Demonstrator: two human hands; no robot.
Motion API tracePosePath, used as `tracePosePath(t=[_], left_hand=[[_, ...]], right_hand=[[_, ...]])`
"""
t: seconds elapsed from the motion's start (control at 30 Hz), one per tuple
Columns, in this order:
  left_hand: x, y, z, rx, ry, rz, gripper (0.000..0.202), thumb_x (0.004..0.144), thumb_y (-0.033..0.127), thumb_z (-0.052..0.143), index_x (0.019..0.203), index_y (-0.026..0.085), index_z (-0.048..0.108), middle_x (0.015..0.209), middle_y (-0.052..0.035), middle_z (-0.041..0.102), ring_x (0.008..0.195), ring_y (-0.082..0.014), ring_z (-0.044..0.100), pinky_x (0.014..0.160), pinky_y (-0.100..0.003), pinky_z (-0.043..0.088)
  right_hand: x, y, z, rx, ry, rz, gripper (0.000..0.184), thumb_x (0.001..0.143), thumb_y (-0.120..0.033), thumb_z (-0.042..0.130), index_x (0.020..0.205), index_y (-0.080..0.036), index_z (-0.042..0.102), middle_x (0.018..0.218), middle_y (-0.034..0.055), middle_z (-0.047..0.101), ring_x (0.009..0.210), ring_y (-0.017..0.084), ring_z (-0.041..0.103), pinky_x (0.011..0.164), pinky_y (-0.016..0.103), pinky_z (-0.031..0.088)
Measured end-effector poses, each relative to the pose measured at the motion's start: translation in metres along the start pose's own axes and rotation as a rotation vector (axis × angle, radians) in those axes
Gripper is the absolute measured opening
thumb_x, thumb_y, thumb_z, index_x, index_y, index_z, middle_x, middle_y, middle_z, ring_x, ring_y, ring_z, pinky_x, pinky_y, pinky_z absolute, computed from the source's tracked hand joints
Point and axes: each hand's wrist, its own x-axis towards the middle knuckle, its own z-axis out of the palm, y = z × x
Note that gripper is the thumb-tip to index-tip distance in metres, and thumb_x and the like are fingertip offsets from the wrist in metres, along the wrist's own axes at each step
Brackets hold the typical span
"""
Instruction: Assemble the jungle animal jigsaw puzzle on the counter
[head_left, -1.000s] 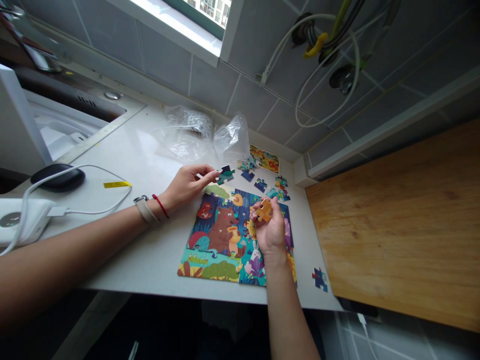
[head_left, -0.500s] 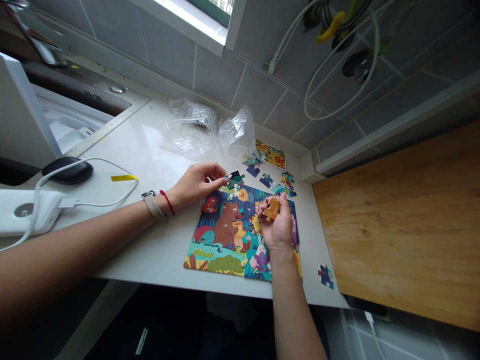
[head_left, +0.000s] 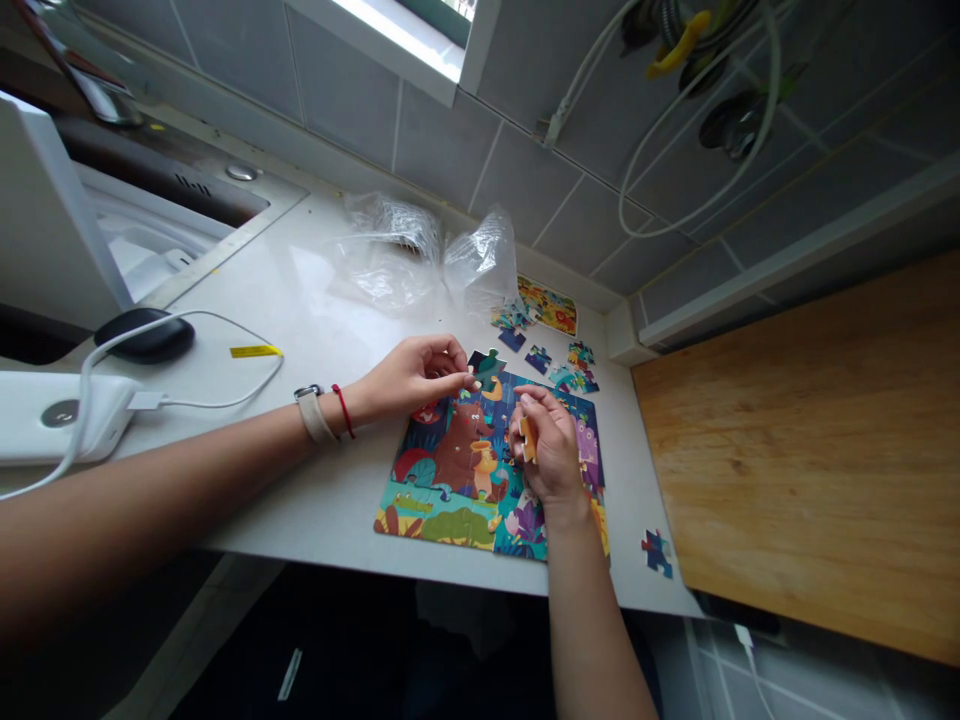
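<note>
Head | left hand (head_left: 433, 377) pinches 1 dark-green piece (head_left: 491, 368) | right hand (head_left: 555, 445) clasps 1 orange piece (head_left: 529, 441)

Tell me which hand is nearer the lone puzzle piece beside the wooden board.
Right. The right hand is over the puzzle, left of the lone piece; the left hand is farther left, near the puzzle's far edge.

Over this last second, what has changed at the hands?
The left hand brought the dark green piece rightward and nearer, to the far edge of the puzzle. The right hand turned, so its orange piece shows narrower. Neither piece was let go. The lone piece by the wooden board and the plastic bag stayed put.
</note>
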Motion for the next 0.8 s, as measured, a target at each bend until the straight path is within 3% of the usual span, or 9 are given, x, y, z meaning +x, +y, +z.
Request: tracePosePath(t=[0.13,0.33,0.5,0.67,0.8], left_hand=[[-0.0007,-0.0017,0.0009,-0.068,-0.065,-0.025,0.03,0.088,0.041,0.076,0.085,0.018,0.056,0.075,-0.0037,0.074,0.069,-0.0154,0.073,0.06,-0.024,0.056],[-0.0046,-0.0007,0.0043,-0.129,-0.142,-0.109,0.037,0.089,0.049,0.076,0.086,0.019,0.056,0.076,-0.0063,0.077,0.06,-0.0135,0.07,0.048,-0.021,0.047],[-0.0061,0.0015,0.0059,-0.09,-0.127,-0.116,0.04,0.094,0.056,0.067,0.087,0.017,0.06,0.074,-0.0032,0.073,0.05,-0.0093,0.06,0.042,-0.019,0.042],[-0.005,0.0048,0.0023,0.027,-0.03,-0.037,0.042,0.098,0.057,0.06,0.096,0.016,0.068,0.082,-0.0036,0.073,0.065,-0.0125,0.066,0.056,-0.022,0.053],[-0.0044,0.0039,0.0013,0.051,-0.027,0.013,0.04,0.096,0.054,0.064,0.099,0.015,0.071,0.086,-0.0051,0.074,0.073,-0.0139,0.067,0.065,-0.024,0.056]], right_hand=[[-0.0037,0.0022,0.0027,-0.124,-0.095,-0.03,0.033,0.083,-0.046,0.08,0.104,-0.021,0.075,0.05,-0.0092,0.055,0.037,0.006,0.043,0.034,0.016,0.031],[-0.0053,0.004,0.0046,-0.203,-0.091,-0.107,0.026,0.075,-0.042,0.088,0.086,-0.02,0.079,0.06,-0.0046,0.063,0.05,0.008,0.052,0.046,0.019,0.042],[-0.0064,0.0023,0.0057,-0.23,-0.089,-0.104,0.024,0.076,-0.041,0.087,0.081,-0.019,0.077,0.06,-0.0045,0.062,0.051,0.008,0.05,0.047,0.019,0.04],[-0.0082,-0.0004,0.0075,-0.25,-0.112,-0.093,0.023,0.078,-0.041,0.085,0.08,-0.02,0.076,0.058,-0.0046,0.061,0.05,0.008,0.049,0.045,0.018,0.037],[-0.0085,0.0003,0.0071,-0.249,-0.116,-0.088,0.022,0.079,-0.04,0.085,0.08,-0.019,0.076,0.06,-0.0036,0.063,0.052,0.009,0.051,0.047,0.018,0.039]])
